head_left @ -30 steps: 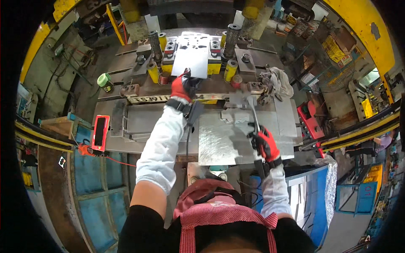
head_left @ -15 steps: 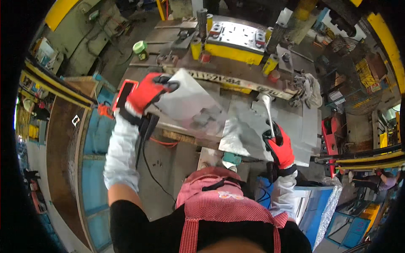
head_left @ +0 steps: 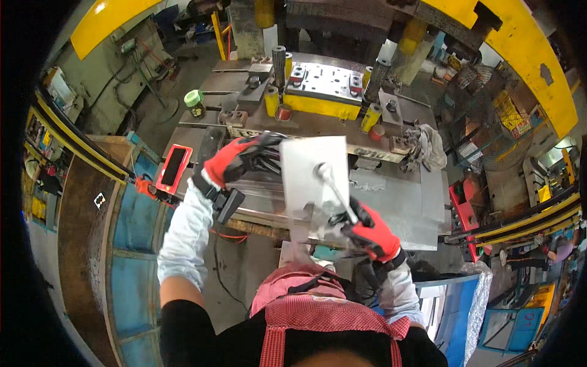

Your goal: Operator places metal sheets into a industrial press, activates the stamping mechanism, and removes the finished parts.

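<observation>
My left hand (head_left: 241, 160), in a red and black glove, grips a flat rectangular metal sheet (head_left: 306, 153) by its left edge. The sheet is raised above the bench, its face toward me. Coming from the right, my right hand (head_left: 373, 232), gloved alike, is closed around a pale rod with a round end (head_left: 337, 192). That round end overlaps the sheet's face; whether it touches I cannot tell. Flat metal sheets (head_left: 397, 205) lie on the bench just beyond my right hand. Motion blurs the held sheet's lower part.
A yellow-based die (head_left: 324, 105) with upright posts stands behind the bench edge. A red-cased phone (head_left: 174, 168) and a green-lidded jar (head_left: 194, 104) lie to the left. Grey rags (head_left: 425, 147) hang at the right. A blue-framed bin (head_left: 137, 244) stands beside my left arm.
The sheet has swung from lying slanted at the left to hanging near the middle. My right hand has moved left with the rod, whose round end now overlaps the sheet. The view has shifted.
</observation>
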Available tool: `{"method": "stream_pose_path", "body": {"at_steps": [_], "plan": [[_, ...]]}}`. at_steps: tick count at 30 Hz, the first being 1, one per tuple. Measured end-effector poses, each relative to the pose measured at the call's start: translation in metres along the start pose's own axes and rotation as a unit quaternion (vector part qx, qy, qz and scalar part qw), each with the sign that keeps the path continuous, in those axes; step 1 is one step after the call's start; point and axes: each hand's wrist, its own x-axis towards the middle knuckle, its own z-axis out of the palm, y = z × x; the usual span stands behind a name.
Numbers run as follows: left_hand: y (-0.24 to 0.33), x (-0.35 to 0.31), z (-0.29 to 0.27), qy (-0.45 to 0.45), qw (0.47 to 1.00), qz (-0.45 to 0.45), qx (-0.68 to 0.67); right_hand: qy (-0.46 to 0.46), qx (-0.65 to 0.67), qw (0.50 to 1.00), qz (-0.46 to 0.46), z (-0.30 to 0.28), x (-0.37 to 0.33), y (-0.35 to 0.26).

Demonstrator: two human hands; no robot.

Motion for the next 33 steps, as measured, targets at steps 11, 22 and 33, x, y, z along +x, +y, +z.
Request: {"method": "stream_pose_path", "body": {"at_steps": [11,22,33], "plan": [[-0.073,0.114,0.125,0.18,0.874,0.034,-0.45,-0.051,-0.066,0.993,-0.08,-0.116,0.219,-0.084],[-0.125,0.171,0.078,0.173,0.775,0.034,-0.606,-0.069,-0.378,0.874,-0.299,-0.133,0.274,-0.089],[-0.091,0.158,0.096,0.231,0.83,0.062,-0.503,0.059,-0.263,0.885,-0.379,-0.103,0.173,-0.067]]}}
